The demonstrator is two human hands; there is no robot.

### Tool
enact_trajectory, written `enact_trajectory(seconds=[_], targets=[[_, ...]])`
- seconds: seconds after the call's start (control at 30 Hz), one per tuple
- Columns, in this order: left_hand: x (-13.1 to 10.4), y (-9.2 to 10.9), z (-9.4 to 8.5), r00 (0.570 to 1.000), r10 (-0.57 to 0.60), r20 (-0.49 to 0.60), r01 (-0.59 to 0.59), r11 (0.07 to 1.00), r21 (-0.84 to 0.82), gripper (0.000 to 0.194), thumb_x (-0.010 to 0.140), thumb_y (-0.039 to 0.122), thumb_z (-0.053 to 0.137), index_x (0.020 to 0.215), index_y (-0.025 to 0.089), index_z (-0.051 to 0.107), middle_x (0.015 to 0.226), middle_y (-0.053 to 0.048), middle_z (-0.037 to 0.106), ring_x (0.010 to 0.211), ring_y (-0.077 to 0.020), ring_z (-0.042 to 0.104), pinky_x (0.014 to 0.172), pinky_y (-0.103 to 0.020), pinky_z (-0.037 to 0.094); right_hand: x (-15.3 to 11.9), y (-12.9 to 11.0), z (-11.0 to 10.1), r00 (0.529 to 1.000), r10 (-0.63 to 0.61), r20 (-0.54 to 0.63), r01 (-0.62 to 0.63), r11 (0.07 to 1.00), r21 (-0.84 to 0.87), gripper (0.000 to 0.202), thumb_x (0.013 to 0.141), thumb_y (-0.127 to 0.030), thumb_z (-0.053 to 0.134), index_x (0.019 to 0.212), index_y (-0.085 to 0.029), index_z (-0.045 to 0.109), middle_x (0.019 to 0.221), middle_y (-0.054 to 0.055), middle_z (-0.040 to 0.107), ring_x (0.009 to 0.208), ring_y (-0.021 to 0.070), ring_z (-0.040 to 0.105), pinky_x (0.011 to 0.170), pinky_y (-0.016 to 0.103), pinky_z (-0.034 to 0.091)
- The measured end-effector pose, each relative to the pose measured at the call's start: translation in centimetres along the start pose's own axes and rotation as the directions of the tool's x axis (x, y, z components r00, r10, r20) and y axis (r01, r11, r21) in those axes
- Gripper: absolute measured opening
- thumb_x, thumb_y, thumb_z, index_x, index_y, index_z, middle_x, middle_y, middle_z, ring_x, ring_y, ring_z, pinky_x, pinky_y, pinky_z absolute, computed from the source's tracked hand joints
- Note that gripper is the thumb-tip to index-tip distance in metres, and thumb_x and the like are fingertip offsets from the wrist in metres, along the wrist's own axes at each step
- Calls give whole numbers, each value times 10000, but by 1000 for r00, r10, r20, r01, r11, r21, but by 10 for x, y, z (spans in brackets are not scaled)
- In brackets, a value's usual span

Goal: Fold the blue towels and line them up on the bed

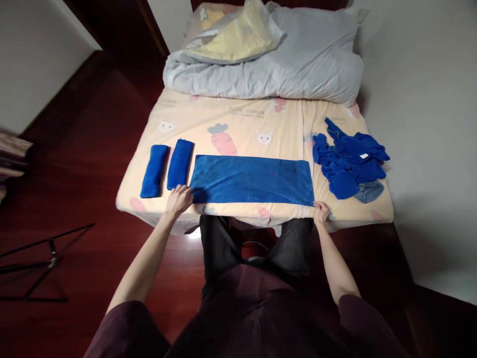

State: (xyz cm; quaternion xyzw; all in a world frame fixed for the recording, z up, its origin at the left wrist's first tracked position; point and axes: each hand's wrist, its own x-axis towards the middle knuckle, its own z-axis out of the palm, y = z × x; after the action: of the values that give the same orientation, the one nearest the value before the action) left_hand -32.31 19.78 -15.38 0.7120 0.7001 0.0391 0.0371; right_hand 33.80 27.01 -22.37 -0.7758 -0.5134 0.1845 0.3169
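A blue towel (253,180) lies spread flat as a long rectangle across the near part of the bed. At its near left corner is my left hand (180,200), fingers closed on the edge. My right hand (321,213) pinches the near right corner. Left of this towel lie two folded blue towels, one (180,164) close to my left hand and another (154,171) farther out. A crumpled heap of blue cloths (352,161) rests to the right, with a small white tag showing and a greyer piece at its near edge.
The bed (238,119) has a peach sheet printed with carrots and rabbits. A rolled grey quilt (298,59) lies across its far end, with a yellow pillow (238,37) in a clear cover on top. Black tripod legs (52,258) stand on the floor at left. A wall borders the right side.
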Motion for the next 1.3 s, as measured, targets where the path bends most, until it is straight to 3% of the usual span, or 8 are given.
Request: enact_trajectory(seconds=[0.17, 0.3, 0.4, 0.67, 0.97, 1.1, 1.2, 1.3], targets=[[70, -3, -6, 991, -69, -111, 71, 997, 8, 474, 927, 220, 470, 1365, 180, 646, 1552, -165, 498, 1467, -374, 374, 1172, -595, 308, 1, -8, 22, 979, 139, -150, -155, 983, -101, 337, 823, -204, 374, 931, -187, 692, 971, 135, 735, 1012, 296, 669, 958, 403, 470], [115, -16, 3, 996, -86, -3, 86, 996, 18, 643, 893, 166, 460, 1534, 140, 494, 1661, -184, 346, 1574, -400, 179, 1218, -707, 114, -7, -9, 40, 952, 41, -302, -116, 965, -235, 290, 855, -181, 382, 959, -195, 653, 1112, 166, 714, 1149, 327, 637, 1019, 472, 422], [127, -36, 15, 992, -107, 74, 105, 994, 30, 694, 907, 157, 436, 1597, 106, 389, 1677, -201, 306, 1590, -401, 118, 1218, -726, 70, -10, -7, 47, 938, -3, -346, -98, 957, -274, 266, 868, -167, 379, 958, -198, 628, 1132, 164, 709, 1163, 333, 633, 1020, 490, 414], [111, -90, 27, 984, -175, 38, 173, 983, 61, 648, 953, 80, 374, 1590, -23, 316, 1701, -224, 221, 1603, -353, -8, 1259, -639, 19, -10, -5, 47, 935, -45, -351, -67, 951, -301, 231, 855, -142, 369, 920, -213, 579, 1079, 141, 699, 1116, 314, 637, 983, 478, 421], [100, -105, 14, 977, -198, 72, 187, 972, 140, 643, 953, 95, 337, 1588, -4, 333, 1711, -190, 219, 1605, -320, 19, 1279, -594, 55, -11, -6, 50, 933, -30, -358, -71, 961, -266, 215, 844, -141, 380, 908, -211, 573, 1077, 141, 693, 1119, 314, 625, 994, 493, 409], [91, -87, 9, 992, -120, 47, 113, 985, 128, 611, 974, 158, 360, 1570, 26, 390, 1688, -221, 256, 1596, -358, 93, 1277, -583, 126, -12, -9, 48, 942, -12, -334, -89, 954, -287, 238, 858, -142, 368, 936, -203, 584, 1099, 153, 688, 1144, 315, 612, 999, 481, 408], [68, -58, 15, 985, -172, 23, 171, 984, 41, 518, 1012, 311, 375, 1436, 85, 567, 1568, -247, 423, 1473, -403, 369, 1184, -564, 354, -14, -13, 46, 952, 0, -306, -103, 941, -321, 265, 880, -145, 350, 969, -201, 593, 1116, 151, 680, 1166, 311, 606, 1009, 468, 407], [25, -31, 26, 984, -169, 58, 172, 983, -59, 452, 979, 381, 451, 1290, 123, 652, 1340, -233, 558, 1236, -362, 574, 1061, -496, 489, -17, -18, 44, 956, 24, -292, -124, 936, -330, 280, 891, -159, 354, 1005, -200, 607, 1133, 158, 661, 1179, 318, 597, 1020, 476, 405]])
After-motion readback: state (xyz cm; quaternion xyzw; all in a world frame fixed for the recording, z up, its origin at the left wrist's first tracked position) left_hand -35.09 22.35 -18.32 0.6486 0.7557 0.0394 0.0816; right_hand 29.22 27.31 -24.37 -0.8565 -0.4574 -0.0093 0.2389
